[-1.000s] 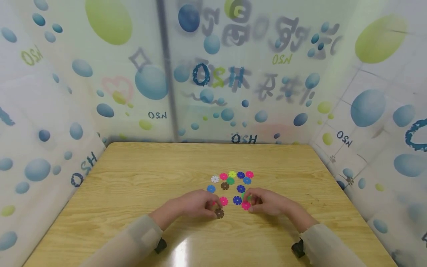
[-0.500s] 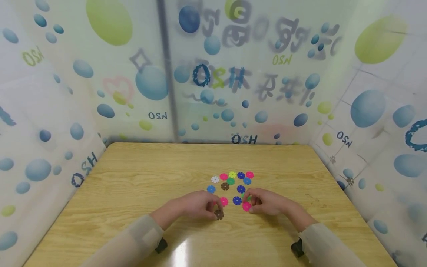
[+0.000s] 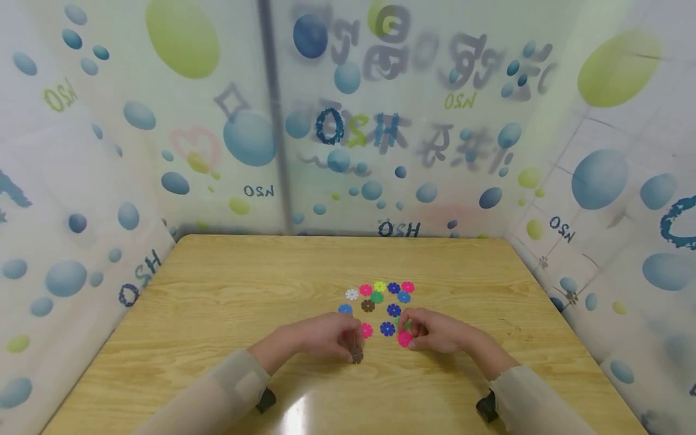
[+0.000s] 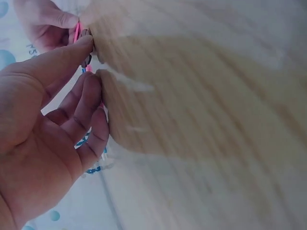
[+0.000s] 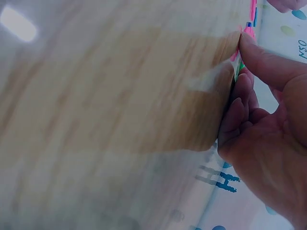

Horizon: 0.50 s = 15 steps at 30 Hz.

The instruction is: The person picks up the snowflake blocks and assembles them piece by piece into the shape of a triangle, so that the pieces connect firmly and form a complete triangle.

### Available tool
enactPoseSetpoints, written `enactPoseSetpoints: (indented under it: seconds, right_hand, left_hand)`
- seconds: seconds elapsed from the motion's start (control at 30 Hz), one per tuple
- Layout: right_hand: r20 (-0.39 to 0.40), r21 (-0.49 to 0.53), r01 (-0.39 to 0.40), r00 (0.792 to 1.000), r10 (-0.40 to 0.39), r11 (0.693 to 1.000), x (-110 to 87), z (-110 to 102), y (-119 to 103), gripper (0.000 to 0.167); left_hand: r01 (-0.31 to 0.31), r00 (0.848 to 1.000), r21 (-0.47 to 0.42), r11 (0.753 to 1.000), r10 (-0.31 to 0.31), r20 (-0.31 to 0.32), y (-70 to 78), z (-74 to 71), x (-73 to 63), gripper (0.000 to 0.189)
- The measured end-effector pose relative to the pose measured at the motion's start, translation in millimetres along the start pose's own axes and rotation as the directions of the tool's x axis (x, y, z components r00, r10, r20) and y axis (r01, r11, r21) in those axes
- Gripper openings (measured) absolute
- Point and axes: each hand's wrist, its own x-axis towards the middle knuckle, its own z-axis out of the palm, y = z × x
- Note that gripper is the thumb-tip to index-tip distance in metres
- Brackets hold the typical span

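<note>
In the head view my left hand (image 3: 328, 335) pinches a brown notched snowflake disc (image 3: 356, 355) by its edge between thumb and fingers. The disc tilts up close over the table; the left wrist view shows the thumb across its dark rim (image 4: 86, 61). My right hand (image 3: 437, 330) has thumb and index finger on a bright pink snowflake disc (image 3: 405, 339), which stands on edge in the left wrist view. Just behind the right fingers lies a green disc (image 3: 401, 323), partly covered. Another pink disc (image 3: 367, 330) lies beside the left fingertips, near a dark blue one (image 3: 387, 328).
Farther back on the wooden table (image 3: 244, 272) several more discs lie flat, among them a white one (image 3: 351, 294), a yellow one (image 3: 379, 286) and a second brown one (image 3: 368, 306). Patterned curtains (image 3: 217, 169) enclose the table at the back and sides.
The brown disc has come slightly nearer to me and tipped up in the left fingers. The pink disc at the right hand has shifted slightly right and toward me.
</note>
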Motion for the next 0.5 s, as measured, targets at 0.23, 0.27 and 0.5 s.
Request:
enactPoseSetpoints:
  seconds: [0.23,0.27,0.5]
  right_hand:
    - [-0.030,-0.012,0.026,0.999,-0.026,1.000,-4.4,0.4,3.9,0.021]
    - [-0.038,-0.012,0.025,0.999,-0.025,1.000,-5.8,0.4,4.3,0.021]
    - [-0.091,-0.007,0.007,0.996,-0.007,1.000,-14.6,2.0,3.8,0.018]
  left_hand:
    - [-0.029,1.000,-0.026,0.999,0.029,-0.013,-0.8,3.5,-4.0,0.025]
    - [-0.033,0.999,-0.021,0.999,0.033,-0.016,-1.2,3.8,-4.7,0.025]
    - [-0.057,0.996,-0.040,0.998,0.054,-0.067,-4.5,4.3,-8.5,0.020]
